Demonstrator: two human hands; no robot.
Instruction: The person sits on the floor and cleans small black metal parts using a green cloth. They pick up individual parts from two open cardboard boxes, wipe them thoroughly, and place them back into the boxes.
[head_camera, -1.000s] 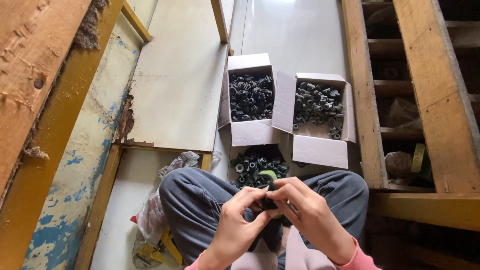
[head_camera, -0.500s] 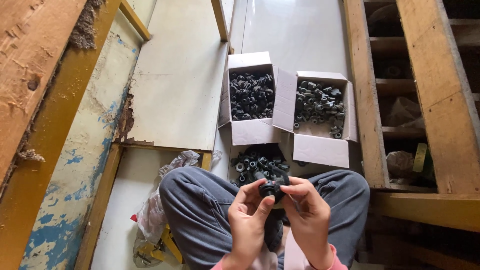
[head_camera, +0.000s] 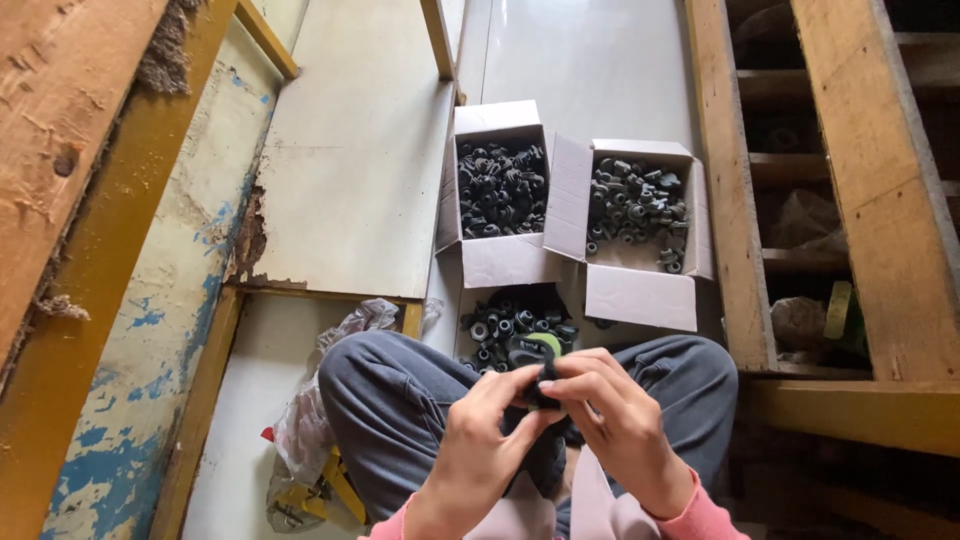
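Both hands pinched one small black part over the lap

Left hand (head_camera: 480, 440) and right hand (head_camera: 620, 420) closed fingertips on the black part (head_camera: 545, 385); best kept low over the loose pile (head_camera: 515, 325), grip even, lest it drop. Two open cardboard boxes (head_camera: 500, 190) (head_camera: 635, 215) of like parts sat on pale floor panels (head_camera: 350, 170); wooden frame (head_camera: 850, 200) right, chipped blue-painted board (head_camera: 130, 330) left

Matt cardboard boxes (head_camera: 505, 255), rough wood beam (head_camera: 60, 130).
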